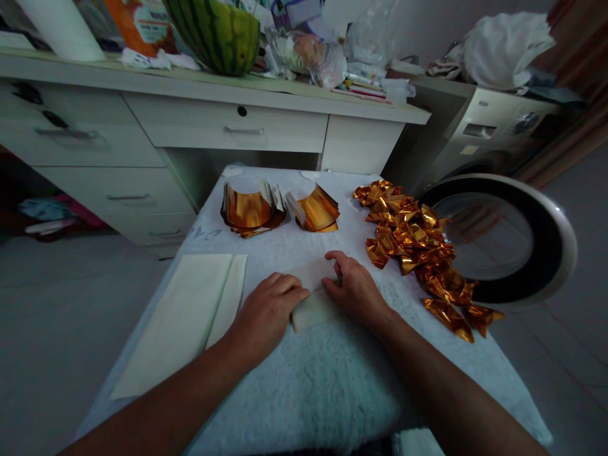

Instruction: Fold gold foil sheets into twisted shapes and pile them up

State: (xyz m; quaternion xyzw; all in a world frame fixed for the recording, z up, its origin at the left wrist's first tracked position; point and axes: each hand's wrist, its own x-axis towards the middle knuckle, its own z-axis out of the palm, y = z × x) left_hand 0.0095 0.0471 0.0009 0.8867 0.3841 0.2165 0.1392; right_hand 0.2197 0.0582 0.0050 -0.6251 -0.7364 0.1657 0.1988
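Observation:
A pale sheet of paper (pixel 313 310) with a fold line across it lies on the cloth-covered table, a thin gold edge showing at its lower left. My left hand (pixel 270 310) is closed, fingers together, pinching the paper's left side. Over the right side rests my right hand (pixel 356 288), its thumb and index finger spread apart and touching or nearly touching the paper. Behind the hands stand two curved stacks of gold foil paper, a larger one (pixel 249 209) and a smaller one (pixel 317 210). Folded gold foil pieces (pixel 413 240) lie heaped to the right.
Larger pale sheets (pixel 178 316) lie left of my left hand. The table's cloth (pixel 323 386) has a fuzzy surface. Beyond is a white drawer desk (pixel 204 120) bearing a cut watermelon (pixel 213 35) and plastic bags. A washing machine's open round door (pixel 553 234) adjoins the table's right side.

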